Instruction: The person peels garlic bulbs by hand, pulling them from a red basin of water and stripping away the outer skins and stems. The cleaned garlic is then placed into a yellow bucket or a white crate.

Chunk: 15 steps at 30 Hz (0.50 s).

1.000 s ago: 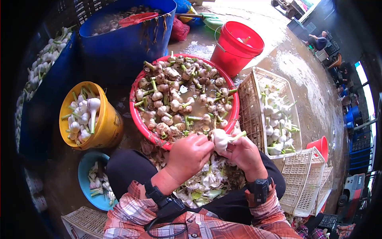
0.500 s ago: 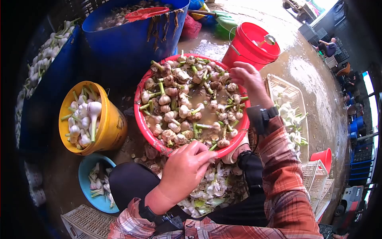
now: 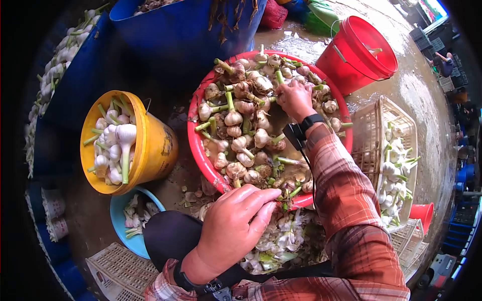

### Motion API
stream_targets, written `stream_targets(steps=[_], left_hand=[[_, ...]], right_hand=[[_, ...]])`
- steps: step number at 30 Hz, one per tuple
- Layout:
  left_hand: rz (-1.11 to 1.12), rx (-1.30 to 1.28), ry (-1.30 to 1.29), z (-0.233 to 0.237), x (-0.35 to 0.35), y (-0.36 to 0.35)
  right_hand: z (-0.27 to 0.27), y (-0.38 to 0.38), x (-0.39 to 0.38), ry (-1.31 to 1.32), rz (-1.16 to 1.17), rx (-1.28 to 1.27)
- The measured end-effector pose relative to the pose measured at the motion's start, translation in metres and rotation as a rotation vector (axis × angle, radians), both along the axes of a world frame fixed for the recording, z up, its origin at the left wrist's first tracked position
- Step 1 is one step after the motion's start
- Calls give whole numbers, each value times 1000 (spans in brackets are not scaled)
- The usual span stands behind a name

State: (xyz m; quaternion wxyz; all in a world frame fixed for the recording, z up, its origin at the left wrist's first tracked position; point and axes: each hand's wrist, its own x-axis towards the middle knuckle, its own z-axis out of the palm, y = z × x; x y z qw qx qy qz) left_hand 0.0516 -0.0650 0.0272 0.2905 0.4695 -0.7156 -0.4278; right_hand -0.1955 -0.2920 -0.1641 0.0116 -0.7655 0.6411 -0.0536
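Observation:
A red basin (image 3: pixel 197 145) of murky water is filled with garlic bulbs (image 3: pixel 233 118) on cut green stems, their skins dirty. My right hand (image 3: pixel 296 100) reaches into its far right side, fingers closed around a garlic bulb whose green stem (image 3: pixel 279 77) sticks up beside them. At the near rim is my left hand (image 3: pixel 233 228), closed with thumb and forefinger together; anything inside it is hidden. Below that hand lies a pile of peeled garlic skins (image 3: pixel 283 238).
Cleaned garlic fills a yellow bucket (image 3: pixel 155 150) on the left and a cream crate (image 3: pixel 409 193) on the right. A red bucket (image 3: pixel 346 55) stands behind the basin. A blue bowl (image 3: pixel 118 220) sits near my knee; a large blue tub (image 3: pixel 186 30) is at the back.
My right hand has moved from beside the red bucket down among the bulbs and closed on one. The garlic over the red bucket has dropped inside. The view has shifted.

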Motion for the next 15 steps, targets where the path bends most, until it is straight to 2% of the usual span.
stream_targets(steps=[2, 3, 4, 6, 8, 10, 12, 15], left_hand=[[-16, 21, 7, 1, -1, -2], [-16, -9, 20, 0, -2, -3], [-22, -31, 29, -2, -3, -4], [-16, -27, 80, -3, -7, -3], [30, -83, 85, -5, -12, 2], [91, -221, 24, -9, -15, 9], [115, -346, -119, -8, -17, 16], [111, -398, -166, -14, -21, 28]], right_hand=[[13, 41, -10, -492, -21, 23], [36, 67, -9, -859, -232, 365], [30, 96, -13, -1132, -254, 354], [84, 161, 11, -1650, -393, 506], [100, 207, 22, -1776, -477, 528], [117, 242, 29, -1737, -402, 517], [132, 270, 39, -1668, -376, 442], [139, 304, 45, -1445, -303, 239]])
